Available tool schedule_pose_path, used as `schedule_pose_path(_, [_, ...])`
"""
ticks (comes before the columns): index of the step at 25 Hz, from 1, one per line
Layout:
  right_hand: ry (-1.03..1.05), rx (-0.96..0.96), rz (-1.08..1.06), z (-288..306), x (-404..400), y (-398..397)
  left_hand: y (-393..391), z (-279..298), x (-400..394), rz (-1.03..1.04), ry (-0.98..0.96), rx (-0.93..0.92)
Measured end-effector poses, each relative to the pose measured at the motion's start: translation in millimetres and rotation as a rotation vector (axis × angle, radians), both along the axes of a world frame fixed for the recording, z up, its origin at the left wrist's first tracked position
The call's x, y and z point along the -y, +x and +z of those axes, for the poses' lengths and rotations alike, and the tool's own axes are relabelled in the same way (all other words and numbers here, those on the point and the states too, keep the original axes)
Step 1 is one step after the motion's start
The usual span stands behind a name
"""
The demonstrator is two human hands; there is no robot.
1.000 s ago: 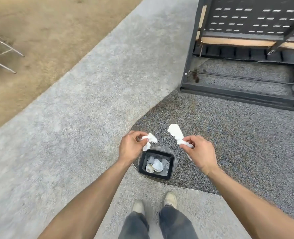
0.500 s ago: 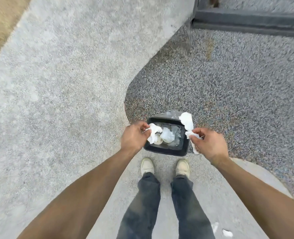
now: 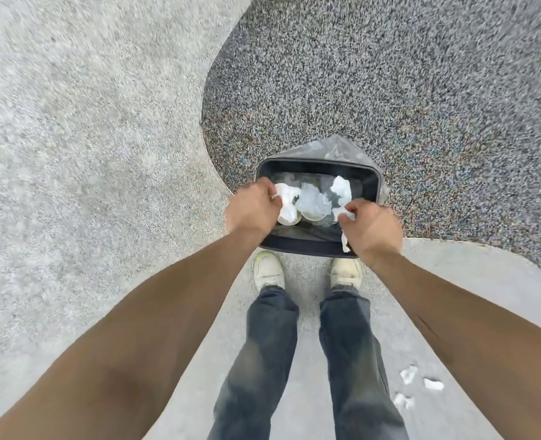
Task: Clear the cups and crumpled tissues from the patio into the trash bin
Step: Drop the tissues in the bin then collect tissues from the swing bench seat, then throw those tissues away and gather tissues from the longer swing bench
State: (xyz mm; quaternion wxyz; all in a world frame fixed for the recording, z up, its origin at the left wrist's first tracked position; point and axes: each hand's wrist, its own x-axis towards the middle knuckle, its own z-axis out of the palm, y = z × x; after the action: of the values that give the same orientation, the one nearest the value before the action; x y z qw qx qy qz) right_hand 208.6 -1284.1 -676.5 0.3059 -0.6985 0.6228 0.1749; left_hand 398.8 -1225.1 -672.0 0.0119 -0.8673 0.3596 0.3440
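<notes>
Head view: the person stands over a black trash bin (image 3: pixel 318 247) with a grey liner (image 3: pixel 336 147), set on the ground just in front of their pale shoes (image 3: pixel 268 269). Both arms reach down over the bin's opening. The left hand (image 3: pixel 251 209) has its fingers curled and pinches a crumpled white tissue (image 3: pixel 286 201) above the left side of the opening. The right hand (image 3: pixel 370 228) pinches a second tissue (image 3: pixel 342 190) over the right side; one end of it rises above the fingers and another end hangs below the hand by the near rim. Inside the bin lie a clear plastic cup (image 3: pixel 313 206) and more white litter, partly hidden by the hands. Three small white tissue scraps (image 3: pixel 421 384) lie on the light concrete (image 3: pixel 72 154) beside the person's right leg. Dark speckled paving (image 3: pixel 389 74) spreads beyond the bin.
</notes>
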Motion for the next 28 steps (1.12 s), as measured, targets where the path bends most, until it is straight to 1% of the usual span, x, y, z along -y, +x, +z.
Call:
schedule_pose_path(3, [-0.025,-0.007,0.021,0.5,-1.0,4.0,2.4,2.1,-1.5,-0.014,0.008,-0.012])
schedule_pose_path(6, [-0.045,-0.034,0.099,19.0,2.7,6.8,6.0,17.6,-5.3,-0.028,-0.003,-0.025])
schedule_pose_path(9, [-0.069,0.007,0.141,57.2,8.1,6.5,7.6,50.1,-6.5,-0.021,-0.035,-0.021])
schedule_pose_path(11, [-0.109,0.052,0.186,94.8,10.4,6.5,10.1,84.1,-9.6,-0.008,-0.091,-0.027])
schedule_pose_path(14, [-0.185,0.115,0.218,160.9,16.1,11.0,17.9,148.8,-17.2,-0.019,-0.206,-0.029])
schedule_pose_path(17, [-0.240,0.176,0.283,241.2,22.0,28.3,30.9,231.3,-34.9,-0.008,-0.309,-0.012])
schedule_pose_path(21, [-0.368,0.273,0.530,346.9,32.1,63.6,51.6,331.3,-57.8,-0.005,-0.431,0.082])
schedule_pose_path(25, [-0.538,0.365,0.752,452.9,27.3,99.9,74.6,427.9,-97.0,-0.040,-0.498,0.283])
schedule_pose_path(28, [-0.618,0.457,0.881,518.0,10.0,128.5,88.2,489.6,-139.1,0.018,-0.515,0.435])
